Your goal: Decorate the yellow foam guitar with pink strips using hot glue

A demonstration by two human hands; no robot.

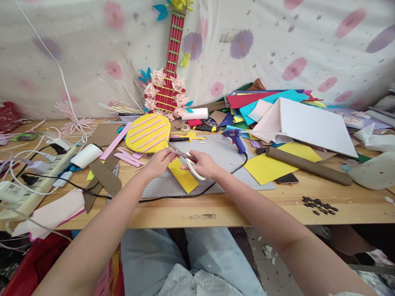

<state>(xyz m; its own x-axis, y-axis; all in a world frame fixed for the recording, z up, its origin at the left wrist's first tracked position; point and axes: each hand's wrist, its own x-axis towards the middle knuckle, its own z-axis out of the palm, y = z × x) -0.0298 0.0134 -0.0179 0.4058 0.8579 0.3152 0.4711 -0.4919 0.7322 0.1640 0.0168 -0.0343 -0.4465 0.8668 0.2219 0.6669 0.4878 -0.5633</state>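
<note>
My right hand (201, 164) is closed round the white-handled scissors (194, 169), whose metal blades point up and left toward my other hand. The fingers of my left hand (161, 162) are pinched together by the blade tips; what they hold is too small to make out. Just beyond that hand lies a rounded yellow piece (148, 132) with slanting pink strips across it. A yellow strip (183, 176) rests on the grey cutting mat (214, 162) beneath both hands.
A blue glue gun (236, 139) stands right of my hands, its black cord crossing the mat. Behind stands a red flower-trimmed guitar model (171, 65). Yellow sheet (271, 164), brown roll (307, 165) and dark beads (319, 204) lie right; a power strip (37, 183) lies left.
</note>
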